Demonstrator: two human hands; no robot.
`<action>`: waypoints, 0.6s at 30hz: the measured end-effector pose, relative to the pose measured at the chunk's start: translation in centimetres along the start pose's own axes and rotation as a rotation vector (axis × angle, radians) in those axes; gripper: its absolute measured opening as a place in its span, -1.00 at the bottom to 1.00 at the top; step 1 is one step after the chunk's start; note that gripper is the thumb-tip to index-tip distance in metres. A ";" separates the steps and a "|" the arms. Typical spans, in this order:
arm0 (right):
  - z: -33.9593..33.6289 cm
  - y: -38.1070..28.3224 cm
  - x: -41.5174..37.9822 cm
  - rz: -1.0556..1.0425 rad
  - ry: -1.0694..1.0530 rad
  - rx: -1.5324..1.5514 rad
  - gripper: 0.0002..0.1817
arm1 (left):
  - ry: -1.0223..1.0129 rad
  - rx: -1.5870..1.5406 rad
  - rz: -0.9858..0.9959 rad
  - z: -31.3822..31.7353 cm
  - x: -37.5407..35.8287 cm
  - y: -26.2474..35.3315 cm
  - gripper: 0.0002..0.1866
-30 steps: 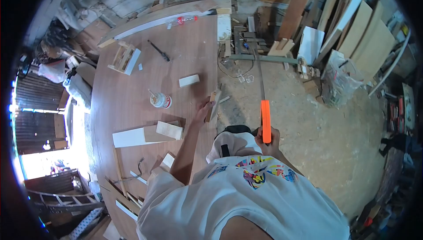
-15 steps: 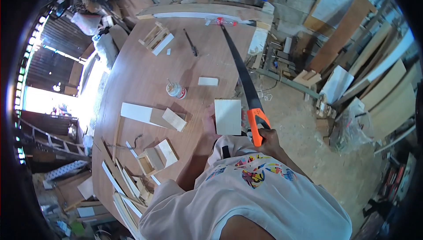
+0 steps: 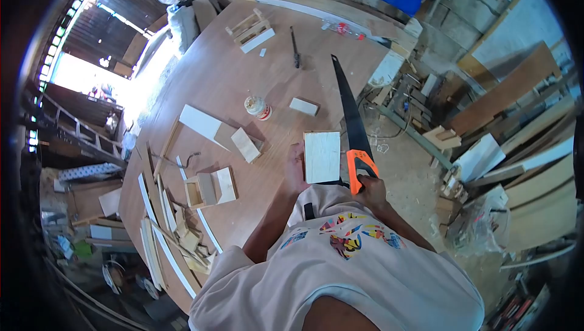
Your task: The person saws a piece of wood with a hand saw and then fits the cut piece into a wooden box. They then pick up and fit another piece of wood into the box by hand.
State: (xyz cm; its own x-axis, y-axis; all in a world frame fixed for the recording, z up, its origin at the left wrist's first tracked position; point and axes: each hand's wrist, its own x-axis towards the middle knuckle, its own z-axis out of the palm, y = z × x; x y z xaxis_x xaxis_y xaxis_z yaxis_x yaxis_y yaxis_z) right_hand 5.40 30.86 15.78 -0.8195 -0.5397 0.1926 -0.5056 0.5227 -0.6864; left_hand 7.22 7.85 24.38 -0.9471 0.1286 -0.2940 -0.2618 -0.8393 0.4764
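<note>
My right hand is closed round the orange handle of a handsaw. Its dark blade points away from me, along the right edge of the table and just right of a white-faced wooden board. My left hand grips that board by its left side, close to my body at the table's near edge; some fingers are hidden behind it. Blade and board look apart. Beyond the board lie a small white wooden block and an open jar with a stick in it.
On the table are a long white board, a small wooden box, a slatted wooden piece, a dark slim tool and a plastic bottle. Wood strips pile up at left. Planks lean at right.
The view has turned, so the table things appear shifted right. The saw blade has swung slightly, its tip now nearer me and away from the bottle. Both hands keep their holds.
</note>
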 end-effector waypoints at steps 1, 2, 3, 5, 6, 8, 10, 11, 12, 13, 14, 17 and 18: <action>0.0 0.2 0.5 -0.015 0.037 0.013 -0.83 | 0.084 -0.031 0.031 -0.4 0.0 -0.2 -0.24; 0.0 0.5 1.0 -0.034 0.022 0.013 -0.83 | 0.089 -0.040 0.052 -0.8 0.0 -0.4 -0.24; -0.2 0.5 1.4 0.004 -0.008 0.020 -0.85 | 0.087 -0.014 0.085 0.1 -0.4 -0.2 -0.24; -0.4 0.8 2.3 0.023 -0.059 0.029 -0.86 | 0.098 0.000 0.139 0.5 -0.7 -0.3 -0.24; -0.2 1.0 2.7 0.011 -0.043 0.027 -0.87 | 0.073 -0.052 0.162 0.4 -0.9 -0.4 -0.22; 0.1 1.3 3.1 -0.008 -0.056 0.035 -0.87 | 0.071 -0.117 0.201 0.0 -1.6 -0.6 -0.19; 0.4 1.6 3.7 0.029 -0.127 -0.070 -0.87 | 0.031 -0.170 0.250 -0.4 -2.3 -0.9 -0.19; 0.5 1.6 3.9 0.015 -0.151 -0.067 -0.87 | 0.047 -0.182 0.268 -0.6 -2.8 -1.1 -0.19; 0.6 1.6 4.3 0.015 -0.172 -0.067 -0.86 | 0.018 -0.216 0.295 -0.6 -3.1 -1.1 -0.19; 0.7 1.5 4.7 0.013 -0.192 -0.068 -0.85 | -0.013 -0.247 0.322 -0.7 -3.5 -1.1 -0.18; 1.0 1.6 5.1 0.015 -0.231 -0.071 -0.84 | -0.002 -0.255 0.343 -0.8 -3.9 -1.1 -0.18; 3.0 2.0 6.2 -0.046 -0.295 -0.162 -0.81 | 0.057 -0.274 0.407 -1.6 -5.2 -0.9 -0.18; 3.7 2.0 6.7 -0.053 -0.334 -0.206 -0.76 | 0.090 -0.231 0.433 -2.0 -5.6 -0.7 -0.18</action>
State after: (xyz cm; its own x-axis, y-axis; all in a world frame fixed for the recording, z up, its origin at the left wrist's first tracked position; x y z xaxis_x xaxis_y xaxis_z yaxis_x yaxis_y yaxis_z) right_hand -0.09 25.87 13.13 -0.6753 -0.7366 -0.0377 -0.6160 0.5914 -0.5204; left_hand 13.07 6.65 24.00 -0.9375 -0.2950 -0.1848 0.2093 -0.9019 0.3779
